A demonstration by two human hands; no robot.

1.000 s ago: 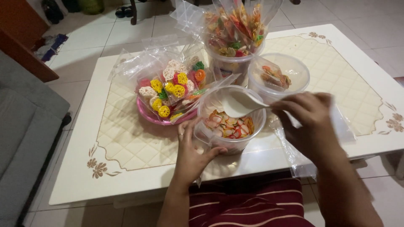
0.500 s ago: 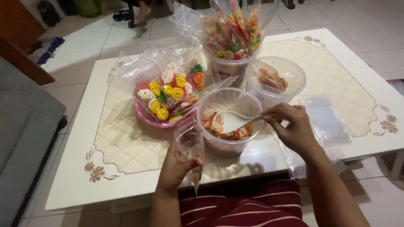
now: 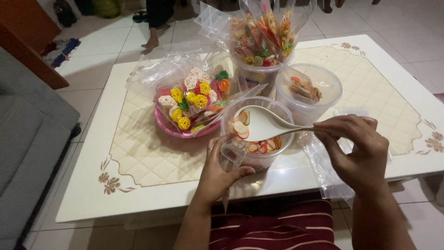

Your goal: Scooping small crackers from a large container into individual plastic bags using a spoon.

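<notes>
My right hand (image 3: 358,150) holds a white spoon (image 3: 261,122) by its handle; its bowl carries a few round striped crackers above a clear plastic tub (image 3: 277,150) with more crackers at its bottom. At the tub's near left side my left hand (image 3: 217,173) grips a small clear plastic bag (image 3: 229,155) pressed against the wall, just under the spoon's tip.
A pink plate (image 3: 166,127) holds bagged yellow, white and red flower crackers. Behind stand a tub (image 3: 254,71) stuffed with filled bags and a tub (image 3: 321,99) with one bag. Empty bags (image 3: 323,166) lie under my right hand. A person's bare foot (image 3: 150,42) stands beyond the white table (image 3: 138,157).
The spoon rose from inside the tub, now loaded with crackers and tilted toward the bag. My left hand brought the bag back against the tub. The view shifted slightly.
</notes>
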